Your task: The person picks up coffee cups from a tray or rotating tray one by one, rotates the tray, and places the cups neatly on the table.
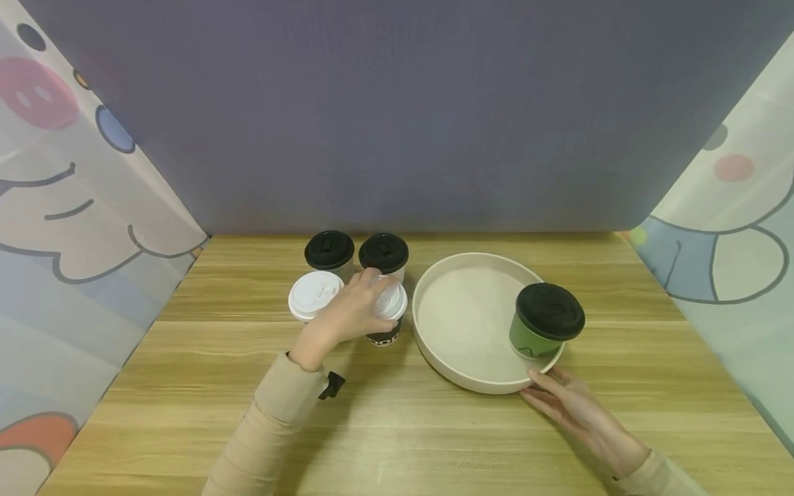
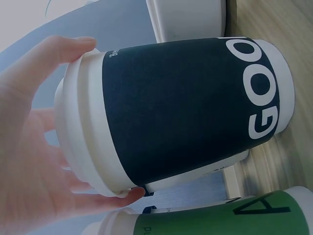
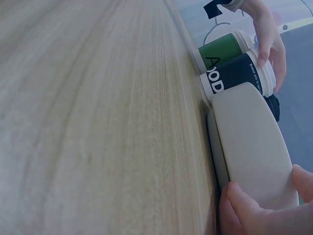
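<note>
My left hand [image 1: 353, 306] grips a paper cup with a black sleeve [image 2: 181, 107] by its white lid [image 1: 391, 301], thumb and fingertips spread round the rim. White "GOO" lettering shows near the cup's base. Close by, to the left, stands a green-sleeved cup [image 2: 220, 215] with a white lid [image 1: 315, 293]. On the right, my right hand [image 1: 573, 410] holds the near right edge of a round cream tray [image 1: 462, 331], between thumb and fingers. Inside that tray, against its right side, sits a green cup with a black lid [image 1: 550, 311].
Behind the white-lidded cups stand two black-lidded cups, one at left [image 1: 329, 250] and one at right [image 1: 384, 253]. A grey panel [image 1: 409, 124] rises at the back of the wooden table [image 1: 397, 448]. Cartoon-printed curtains [image 1: 68, 227] hang at both sides.
</note>
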The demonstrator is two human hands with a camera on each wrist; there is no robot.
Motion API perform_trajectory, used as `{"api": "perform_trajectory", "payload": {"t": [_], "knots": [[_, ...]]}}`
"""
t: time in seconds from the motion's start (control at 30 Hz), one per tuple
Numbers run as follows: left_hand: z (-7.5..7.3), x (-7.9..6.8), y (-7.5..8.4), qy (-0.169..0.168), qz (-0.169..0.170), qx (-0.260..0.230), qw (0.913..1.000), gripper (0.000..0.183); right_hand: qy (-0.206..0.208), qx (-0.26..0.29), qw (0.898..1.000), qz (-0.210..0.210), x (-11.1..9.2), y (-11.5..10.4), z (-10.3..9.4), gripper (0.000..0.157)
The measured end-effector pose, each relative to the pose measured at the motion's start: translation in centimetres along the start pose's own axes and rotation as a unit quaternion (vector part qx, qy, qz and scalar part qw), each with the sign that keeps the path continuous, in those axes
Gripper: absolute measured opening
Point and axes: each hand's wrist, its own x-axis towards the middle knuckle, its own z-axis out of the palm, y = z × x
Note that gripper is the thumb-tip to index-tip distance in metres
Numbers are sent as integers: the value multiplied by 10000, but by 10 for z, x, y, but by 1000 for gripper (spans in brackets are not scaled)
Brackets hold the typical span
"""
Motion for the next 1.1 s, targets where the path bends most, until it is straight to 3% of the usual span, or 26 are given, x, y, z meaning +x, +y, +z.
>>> {"api": "perform_trajectory", "payload": {"t": [0.83,1.1], "knots": [[5,-2,-1,189,97,66,9998,65,-81,-207,9998,6,-1,0,-1,77],[10,-2,-1,890,399,-9,9952,52,-15,-349,9994,2,-1,-1,-2,78]]}}
